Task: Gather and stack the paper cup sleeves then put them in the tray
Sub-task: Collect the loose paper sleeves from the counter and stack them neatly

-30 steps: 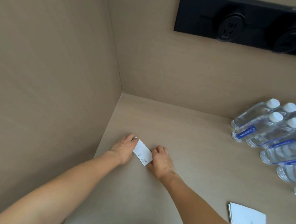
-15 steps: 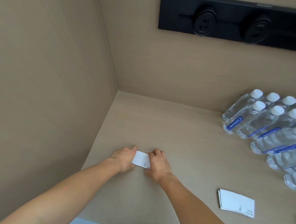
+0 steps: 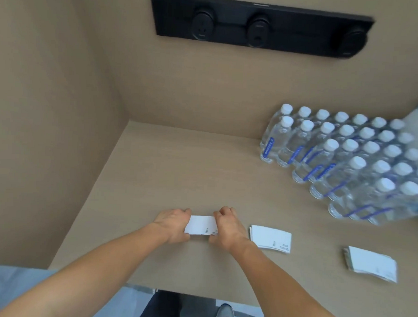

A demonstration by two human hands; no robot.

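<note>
Paper cup sleeves [image 3: 201, 225] are pinched between left hand [image 3: 174, 223] and right hand [image 3: 226, 228]; uneven squeezing risks the stack fanning out.

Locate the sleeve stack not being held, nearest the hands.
Head view: sleeve stack lies flat on the counter, just right of the right hand.

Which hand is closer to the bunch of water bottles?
The right hand. It grips the right end of the held sleeves, on the side toward the water bottles. The left hand grips the other end, farther from them.
</note>
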